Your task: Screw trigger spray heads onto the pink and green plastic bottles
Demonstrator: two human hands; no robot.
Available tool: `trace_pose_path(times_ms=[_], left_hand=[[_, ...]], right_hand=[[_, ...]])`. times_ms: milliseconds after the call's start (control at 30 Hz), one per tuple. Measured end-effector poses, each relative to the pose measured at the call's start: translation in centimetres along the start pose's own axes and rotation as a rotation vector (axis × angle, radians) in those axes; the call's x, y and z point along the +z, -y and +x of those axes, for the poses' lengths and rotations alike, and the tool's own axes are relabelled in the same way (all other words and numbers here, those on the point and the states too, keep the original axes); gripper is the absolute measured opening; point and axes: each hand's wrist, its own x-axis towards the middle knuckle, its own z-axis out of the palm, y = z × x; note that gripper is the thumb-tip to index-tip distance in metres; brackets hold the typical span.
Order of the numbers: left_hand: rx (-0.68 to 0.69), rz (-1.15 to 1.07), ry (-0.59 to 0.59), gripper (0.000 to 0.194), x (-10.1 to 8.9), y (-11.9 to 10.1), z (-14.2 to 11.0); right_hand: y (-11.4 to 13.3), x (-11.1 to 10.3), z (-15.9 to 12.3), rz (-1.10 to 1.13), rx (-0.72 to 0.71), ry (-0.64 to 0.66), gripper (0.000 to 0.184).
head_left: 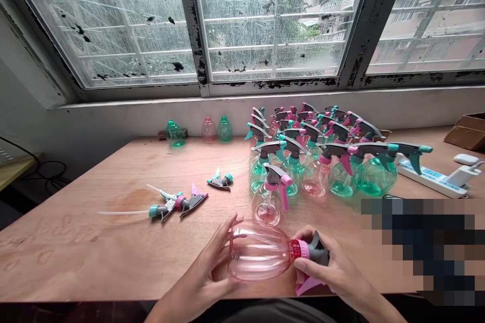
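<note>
On the surface (pixel 94 257), toward the far right, stands a crowded group of bottles (pixel 343 179) with spray heads fitted, seemingly finished. The pink bottle (pixel 261 252) lies sideways at the near middle, its long axis running left to right, base left, neck right. The left hand (pixel 210 262) cups its base; the right hand (pixel 333 267) grips its spray head (pixel 318 251), whose tightness cannot be told. Apparently left: three headless bottles (pixel 208 130) at the far left-middle and three loose spray heads (pixel 186 205) on the left.

The near bottle (pixel 261 255) is showing glossy plastic, its sprayer (pixel 317 253) looking matt. The table (pixel 94 252) is showing smooth wood; the far frame (pixel 368 25) is looking rough.
</note>
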Motion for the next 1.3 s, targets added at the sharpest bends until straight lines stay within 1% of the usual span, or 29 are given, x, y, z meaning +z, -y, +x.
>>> trace_pose_path(times_ms=[67, 133, 267, 300, 433, 633, 767, 833, 933, 1100, 1133, 1267, 1300], left_hand=[[-0.001, 0.018, -0.01, 0.081, 0.1, -0.06, -0.07], [-0.006, 0.017, -0.018, 0.08, 0.26, -0.17, -0.17], [-0.016, -0.041, -0.025, 0.103, 0.46, -0.44, -0.27], [-0.019, -0.056, -0.028, 0.105, 0.47, -0.49, -0.27], [-0.025, -0.055, -0.013, 0.093, 0.4, -0.45, -0.24], [0.004, -0.008, 0.014, 0.087, 0.25, -0.11, -0.27], [0.009, -0.056, 0.016, 0.097, 0.35, -0.35, -0.24], [0.013, -0.074, 0.034, 0.098, 0.41, -0.55, -0.22], [0.034, -0.024, 0.058, 0.089, 0.39, -0.68, -0.16], [0.056, 0.087, 0.044, 0.081, 0.14, -0.19, -0.31], [0.05, 0.096, 0.042, 0.082, 0.07, -0.05, -0.39], [0.019, 0.133, 0.033, 0.104, -0.17, 0.23, -0.67], [0.016, 0.136, 0.03, 0.106, -0.2, 0.22, -0.68]], right_hand=[[-0.01, 0.03, -0.03, -0.003, -0.003, -0.002, 0.038], [-0.01, 0.07, -0.06, -0.005, -0.014, -0.003, 0.036], [-0.06, 0.13, -0.09, 0.005, -0.008, 0.015, 0.035], [-0.07, 0.13, -0.09, 0.006, -0.004, 0.021, 0.034], [-0.03, 0.1, -0.08, 0.022, -0.005, 0.026, 0.034], [-0.11, 0.04, -0.17, 0.054, -0.01, 0.015, 0.035], [-0.2, 0.02, -0.24, 0.057, -0.005, 0.014, 0.035], [-0.16, 0.02, -0.25, 0.048, 0.002, 0.016, 0.035], [-0.05, 0.07, -0.26, 0.055, 0.007, 0.018, 0.034], [-0.06, 0.13, -0.25, 0.074, 0.021, 0.021, 0.035], [-0.07, 0.12, -0.25, 0.071, 0.025, 0.024, 0.035], [-0.04, 0.12, -0.27, 0.048, 0.003, 0.019, 0.035], [0.0, 0.14, -0.28, 0.046, 0.001, 0.019, 0.035]])
